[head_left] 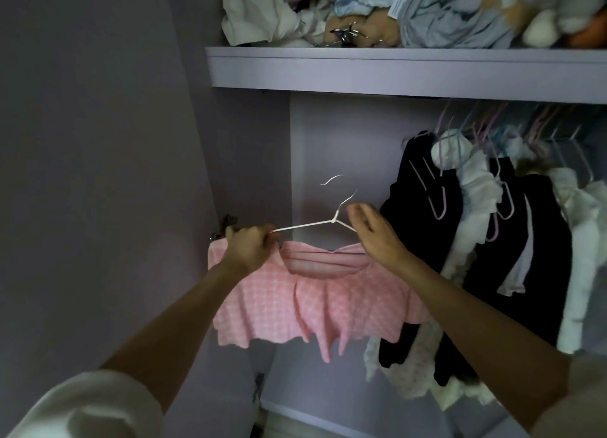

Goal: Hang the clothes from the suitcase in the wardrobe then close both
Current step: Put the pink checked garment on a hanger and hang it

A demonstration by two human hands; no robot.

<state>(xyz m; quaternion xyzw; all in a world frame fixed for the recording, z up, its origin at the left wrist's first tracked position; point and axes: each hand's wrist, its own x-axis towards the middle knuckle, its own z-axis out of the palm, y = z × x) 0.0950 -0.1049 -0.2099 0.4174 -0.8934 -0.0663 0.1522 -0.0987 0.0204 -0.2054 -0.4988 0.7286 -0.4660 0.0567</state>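
A pink checked pleated skirt (315, 303) hangs from a thin white wire hanger (315, 222) held up in front of the open wardrobe. My left hand (251, 245) grips the hanger's left end together with the skirt's waistband. My right hand (374, 232) is at the hanger's right arm near the neck, fingers curled around the wire. The hanger's hook points up, well below the rail. The suitcase is out of view.
Dark and white frilly garments (486, 257) hang on pastel hangers (492, 125) at the right. A shelf (394, 70) above holds crumpled clothes and soft toys. The open wardrobe door (98, 142) stands at the left, with the pale back wall (338, 152) between.
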